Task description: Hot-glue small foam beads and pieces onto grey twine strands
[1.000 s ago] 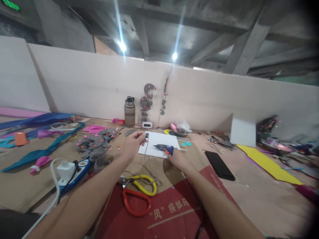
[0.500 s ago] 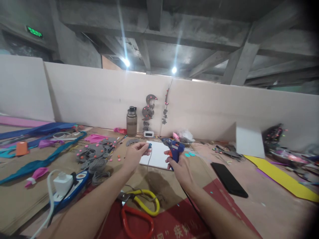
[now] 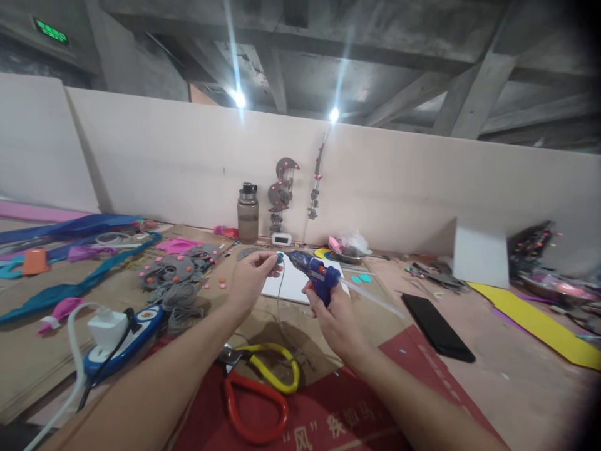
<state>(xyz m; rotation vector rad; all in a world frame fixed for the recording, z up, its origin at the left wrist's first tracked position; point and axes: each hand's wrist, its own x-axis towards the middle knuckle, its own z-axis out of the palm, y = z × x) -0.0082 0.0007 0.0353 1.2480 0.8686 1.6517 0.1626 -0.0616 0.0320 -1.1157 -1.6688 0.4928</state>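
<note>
The right hand [image 3: 335, 319] holds a blue glue gun [image 3: 313, 274] up off the table, its tip pointing at the left hand [image 3: 248, 282]. The left hand pinches a small teal piece [image 3: 280, 257] with a thin string [image 3: 280, 294] hanging down. A white board [image 3: 291, 285] lies behind them. Yellow and red scissors [image 3: 263, 382] lie near the arms. A black phone [image 3: 437, 318] lies to the right.

Water bottle [image 3: 246, 213] at the rear against the partition; small clock [image 3: 282, 238] just right of it. White board [image 3: 300, 283] before the clock. Phone [image 3: 437, 317] right of the board. Scissors [image 3: 261, 379] nearest, before the board. Power strip [image 3: 123, 335] left of the scissors.
</note>
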